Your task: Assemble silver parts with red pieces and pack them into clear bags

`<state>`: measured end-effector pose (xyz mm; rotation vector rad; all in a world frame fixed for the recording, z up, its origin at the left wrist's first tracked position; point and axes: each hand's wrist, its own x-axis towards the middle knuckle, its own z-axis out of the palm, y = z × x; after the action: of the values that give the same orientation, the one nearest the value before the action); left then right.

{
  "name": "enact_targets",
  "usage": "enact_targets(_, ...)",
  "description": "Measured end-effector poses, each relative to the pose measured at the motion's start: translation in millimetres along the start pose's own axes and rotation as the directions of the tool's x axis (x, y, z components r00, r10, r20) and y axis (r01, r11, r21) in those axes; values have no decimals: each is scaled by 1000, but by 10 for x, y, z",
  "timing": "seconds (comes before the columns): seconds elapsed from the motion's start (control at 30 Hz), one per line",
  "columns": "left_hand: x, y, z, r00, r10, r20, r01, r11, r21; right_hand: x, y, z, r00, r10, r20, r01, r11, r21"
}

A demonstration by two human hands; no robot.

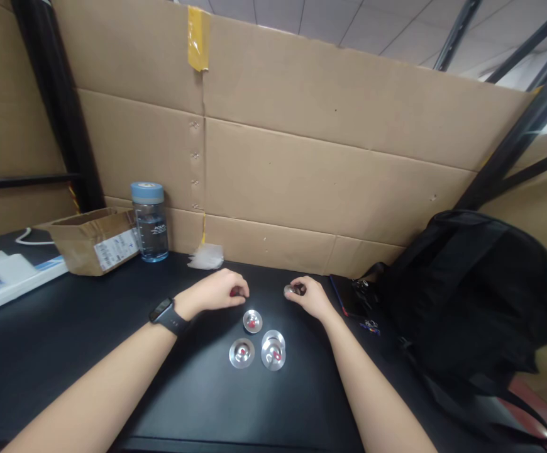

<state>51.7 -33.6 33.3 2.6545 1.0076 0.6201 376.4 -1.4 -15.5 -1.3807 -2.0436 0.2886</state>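
My left hand [217, 290] rests on the black table [66, 352] with its fingers curled around a small red piece [234, 292]. My right hand [307, 296] pinches a small silver disc [289, 290] just above the table. Between and in front of the hands lie several round silver metal discs [253, 321] with red centres, close together, one [242, 353] at the left and a stacked pair [273, 352] at the right. A black watch [167, 316] sits on my left wrist.
A clear water bottle [149, 221] with a blue cap stands at the back left beside an open cardboard box [93, 240]. A white power strip [9, 277] lies at far left. A black backpack [466, 296] fills the right. Cardboard sheets [330, 163] wall the back.
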Motion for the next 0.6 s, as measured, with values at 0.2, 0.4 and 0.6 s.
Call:
enact_targets(0.2, 28, 341, 189, 981, 129, 146, -124, 991, -40, 2, -4, -5, 1000, 5, -17, -6, 1000, -24)
enact_targets(0.4, 58, 414, 251, 988, 101, 114, -103, 995, 9, -6, -153, -18, 997, -63, -38, 63, 998, 11)
enact_targets(0.6, 81, 409, 209, 995, -21, -95, 6, 988, -152, -131, -554, 8, 980, -180, 85, 142, 931, 335)
